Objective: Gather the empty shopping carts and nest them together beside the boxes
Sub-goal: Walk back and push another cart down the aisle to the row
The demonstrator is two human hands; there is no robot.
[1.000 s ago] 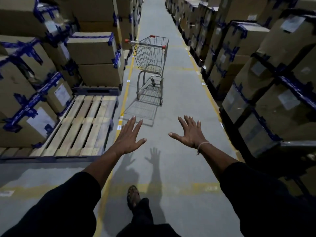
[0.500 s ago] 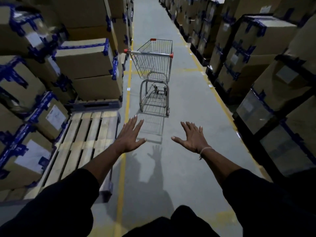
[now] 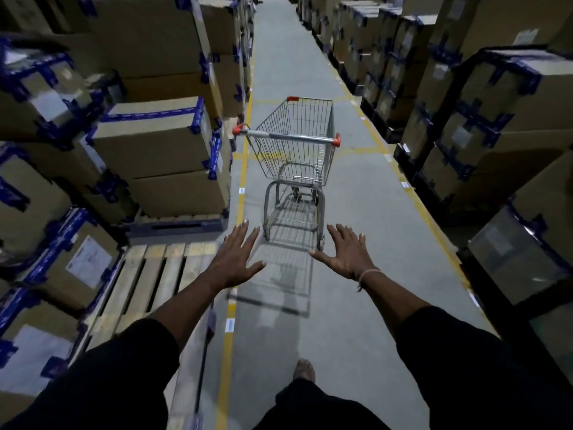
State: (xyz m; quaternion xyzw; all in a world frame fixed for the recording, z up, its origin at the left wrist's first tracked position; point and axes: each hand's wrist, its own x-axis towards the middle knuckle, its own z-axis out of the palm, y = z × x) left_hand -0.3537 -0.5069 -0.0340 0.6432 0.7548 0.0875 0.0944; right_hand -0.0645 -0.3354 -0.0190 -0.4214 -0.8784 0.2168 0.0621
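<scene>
Both hands, left [image 3: 233, 261] and right [image 3: 348, 255], were held short of the cart [image 3: 294, 156], fingers spread, nothing grasped.

cart [image 3: 294, 150]: wire metal | boxes [image 3: 161, 150]: matt cardboard | pallet [image 3: 155, 274]: bare wood

The scene is seen through a single wide-angle view, worn at head height and aimed forward and steeply down along a grey concrete aisle floor [image 3: 366, 212]. Straight edges are bowed toward the frame borders. Both outstretched forearms in black sleeves are taken in close at the bottom, while the stacked brown cardboard boxes with blue tape [image 3: 161, 144] are framed along both sides. No second view is given, so no part of the scene is shared.
</scene>
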